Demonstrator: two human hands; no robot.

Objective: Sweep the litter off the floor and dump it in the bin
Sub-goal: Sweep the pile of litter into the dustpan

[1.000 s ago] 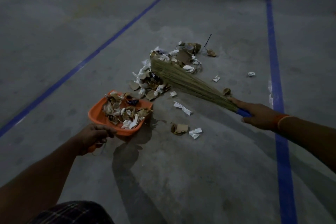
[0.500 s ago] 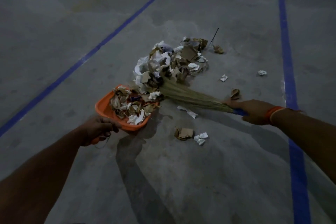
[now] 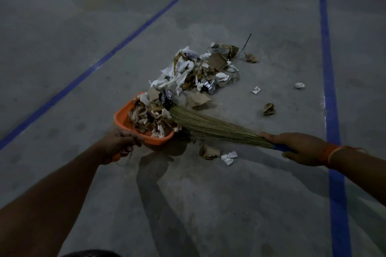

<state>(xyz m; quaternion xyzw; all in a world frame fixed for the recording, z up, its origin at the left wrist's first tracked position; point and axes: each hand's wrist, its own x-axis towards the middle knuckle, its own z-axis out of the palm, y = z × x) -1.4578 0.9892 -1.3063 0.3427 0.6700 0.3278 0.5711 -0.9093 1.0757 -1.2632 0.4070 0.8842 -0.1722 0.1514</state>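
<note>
dustpan [image 3: 123, 117]: centre frame, left hand [image 3: 119, 145] clenched on its handle, tilted to catch litter [image 3: 200, 71].
broom [image 3: 211, 126]: right hand [image 3: 298, 148] wrapped round it, bristles pushing scraps in.

The floor [image 3: 83, 27] looks like matt, rough concrete with painted blue lines [image 3: 332, 89]; the orange dustpan [image 3: 125, 117] is smooth plastic; the broom [image 3: 208, 125] is dry straw-like fibre; the litter [image 3: 198, 69] is crumpled paper, brown cardboard and shiny foil
</note>
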